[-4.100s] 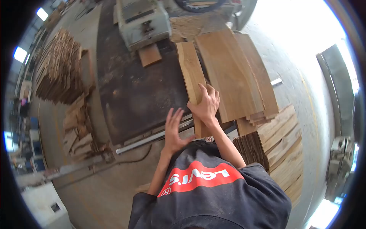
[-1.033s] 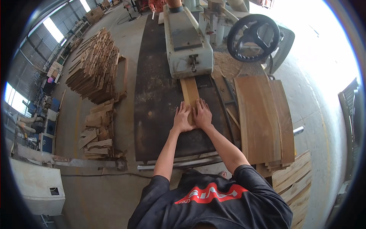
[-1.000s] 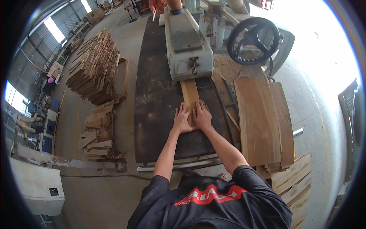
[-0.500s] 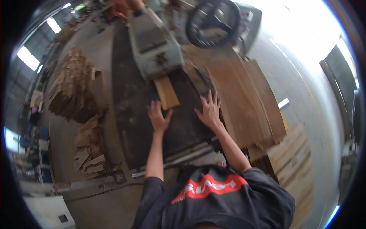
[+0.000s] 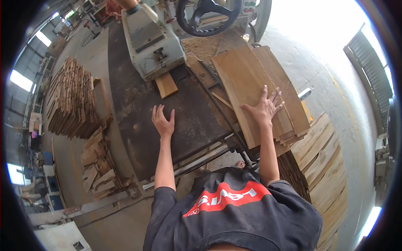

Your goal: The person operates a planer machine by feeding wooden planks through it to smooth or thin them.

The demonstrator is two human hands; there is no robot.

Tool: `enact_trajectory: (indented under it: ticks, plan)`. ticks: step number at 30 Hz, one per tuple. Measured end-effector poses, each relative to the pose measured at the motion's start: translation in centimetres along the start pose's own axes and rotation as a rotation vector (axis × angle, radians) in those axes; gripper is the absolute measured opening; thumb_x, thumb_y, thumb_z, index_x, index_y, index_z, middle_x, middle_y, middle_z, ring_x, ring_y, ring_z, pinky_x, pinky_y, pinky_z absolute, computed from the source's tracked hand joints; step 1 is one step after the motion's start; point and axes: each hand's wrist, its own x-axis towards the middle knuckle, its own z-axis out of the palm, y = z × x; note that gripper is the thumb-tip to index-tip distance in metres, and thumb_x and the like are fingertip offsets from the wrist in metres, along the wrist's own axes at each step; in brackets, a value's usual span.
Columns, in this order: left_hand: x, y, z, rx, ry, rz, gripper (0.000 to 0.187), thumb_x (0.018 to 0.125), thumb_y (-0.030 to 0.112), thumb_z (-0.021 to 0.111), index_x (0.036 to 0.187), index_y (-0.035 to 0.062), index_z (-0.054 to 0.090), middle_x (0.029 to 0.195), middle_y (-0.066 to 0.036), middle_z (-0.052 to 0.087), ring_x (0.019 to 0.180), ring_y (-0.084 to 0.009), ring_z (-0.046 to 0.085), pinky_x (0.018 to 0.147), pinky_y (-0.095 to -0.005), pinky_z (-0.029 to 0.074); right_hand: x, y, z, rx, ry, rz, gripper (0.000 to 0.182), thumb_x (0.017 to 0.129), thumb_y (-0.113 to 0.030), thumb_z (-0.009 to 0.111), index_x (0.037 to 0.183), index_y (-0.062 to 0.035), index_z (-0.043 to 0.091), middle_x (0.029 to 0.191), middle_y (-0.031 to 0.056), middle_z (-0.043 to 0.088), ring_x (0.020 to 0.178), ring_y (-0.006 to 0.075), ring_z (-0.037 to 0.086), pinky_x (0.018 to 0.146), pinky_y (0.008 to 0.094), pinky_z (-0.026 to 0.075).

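Note:
My right hand (image 5: 266, 106) is spread over the top board of a stack of wooden boards (image 5: 238, 79) to the right of the machine table (image 5: 192, 125). Its fingers are apart and hold nothing. My left hand (image 5: 163, 120) is over the dark metal table, fingers slightly curled, thumb apart, with nothing in it. Ahead of that hand, a wooden board (image 5: 166, 85) sticks out from under the grey machine head (image 5: 153, 52); its far end is hidden there. Hand and board are apart.
A black handwheel (image 5: 208, 16) stands behind the table, with sawdust (image 5: 201, 46) below it. At left are a tall stack of wood strips (image 5: 71, 100) and a pile of offcuts (image 5: 100, 171). More planks (image 5: 322, 154) lie at lower right. A metal rail (image 5: 188, 165) runs along the table's near edge.
My right hand has moved right, from the table's edge onto the stacked boards. The wooden board protrudes less from the machine head, and my left hand is now farther from it.

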Motion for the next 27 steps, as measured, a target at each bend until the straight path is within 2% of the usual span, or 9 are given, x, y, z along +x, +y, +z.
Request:
enact_trajectory:
  ticks: [1, 6, 12, 15, 18, 19, 23, 25, 27]
  plan:
    - [-0.2, 0.3, -0.3, -0.001, 0.046, 0.025, 0.054, 0.098, 0.033, 0.084, 0.140, 0.0045, 0.067, 0.143, -0.015, 0.071, 0.151, -0.0394, 0.053, 0.121, -0.0564, 0.041, 0.5, 0.7, 0.6, 0.020, 0.049, -0.016, 0.135, 0.065, -0.079, 0.092, 0.172, -0.0160, 0.040, 0.180, 0.0289, 0.019, 0.170, 0.0447, 0.010, 0.133, 0.0708, 0.006]
    - [-2.3, 3.5, -1.6, -0.096, 0.069, 0.033, 0.051, 0.098, 0.033, 0.084, 0.140, 0.0070, 0.068, 0.144, -0.013, 0.071, 0.151, -0.0393, 0.053, 0.122, -0.0548, 0.040, 0.9, 2.1, 2.9, 0.021, 0.236, -0.098, 0.121, 0.071, -0.080, 0.089, 0.165, -0.0123, 0.052, 0.169, 0.0283, 0.038, 0.159, 0.0456, 0.033, 0.128, 0.0676, 0.021]
    - [-5.7, 9.3, -3.6, -0.248, -0.049, 0.160, 0.056, 0.099, 0.041, 0.080, 0.142, 0.0066, 0.067, 0.150, -0.012, 0.069, 0.153, -0.0402, 0.051, 0.123, -0.0538, 0.038, -4.9, -0.5, 3.9, 0.155, 0.203, -0.196, 0.107, 0.077, -0.074, 0.089, 0.158, -0.0108, 0.059, 0.160, 0.0305, 0.043, 0.148, 0.0485, 0.039, 0.124, 0.0641, 0.027]
    - [-7.1, 10.1, -3.9, -0.387, -0.018, -0.010, 0.063, 0.099, 0.048, 0.079, 0.143, 0.0051, 0.066, 0.152, -0.014, 0.067, 0.155, -0.0420, 0.047, 0.124, -0.0549, 0.036, -7.6, -1.6, 6.8, 0.234, 0.193, -0.317, 0.101, 0.079, -0.067, 0.091, 0.156, -0.0096, 0.060, 0.160, 0.0317, 0.042, 0.146, 0.0499, 0.039, 0.123, 0.0629, 0.029]
    - [-8.7, 11.9, -6.3, -0.452, -0.003, -0.097, 0.072, 0.098, 0.053, 0.079, 0.147, 0.0041, 0.063, 0.154, -0.016, 0.065, 0.158, -0.0440, 0.042, 0.125, -0.0562, 0.034, -10.2, -3.6, 7.1, 0.305, 0.119, -0.390, 0.097, 0.079, -0.062, 0.092, 0.154, -0.0088, 0.061, 0.161, 0.0330, 0.040, 0.145, 0.0507, 0.039, 0.121, 0.0627, 0.031]
    - [-9.4, 12.2, -7.5, -0.417, -0.066, -0.085, 0.085, 0.093, 0.058, 0.082, 0.154, 0.0032, 0.058, 0.159, -0.017, 0.060, 0.160, -0.0458, 0.037, 0.129, -0.0560, 0.031, -10.9, -4.3, 7.2, 0.327, 0.125, -0.434, 0.095, 0.077, -0.058, 0.094, 0.151, -0.0087, 0.062, 0.163, 0.0331, 0.039, 0.145, 0.0520, 0.039, 0.121, 0.0624, 0.032]
    - [-13.0, 14.7, -11.7, -0.269, -0.243, -0.050, 0.115, 0.075, 0.075, 0.088, 0.159, 0.0042, 0.053, 0.169, -0.021, 0.048, 0.162, -0.0502, 0.032, 0.129, -0.0632, 0.026, -13.2, -6.7, 9.0, 0.399, 0.071, -0.613, 0.091, 0.073, -0.057, 0.096, 0.148, -0.0135, 0.065, 0.163, 0.0302, 0.042, 0.146, 0.0528, 0.040, 0.121, 0.0606, 0.034]
    - [-15.3, 15.0, -12.6, -0.190, -0.347, -0.052, 0.132, 0.064, 0.083, 0.090, 0.163, 0.0041, 0.050, 0.174, -0.023, 0.040, 0.163, -0.0523, 0.027, 0.130, -0.0681, 0.022, -14.5, -7.8, 10.8, 0.416, -0.029, -0.691, 0.090, 0.074, -0.056, 0.095, 0.148, -0.0129, 0.065, 0.164, 0.0305, 0.041, 0.146, 0.0527, 0.040, 0.122, 0.0605, 0.034]
    - [-16.7, 15.5, -13.5, -0.084, -0.418, -0.090, 0.142, 0.056, 0.084, 0.092, 0.165, 0.0035, 0.047, 0.178, -0.023, 0.034, 0.166, -0.0507, 0.023, 0.130, -0.0716, 0.018, -15.7, -8.8, 12.0, 0.464, -0.086, -0.788, 0.089, 0.077, -0.054, 0.094, 0.150, -0.0117, 0.065, 0.166, 0.0321, 0.039, 0.144, 0.0540, 0.040, 0.122, 0.0603, 0.035]
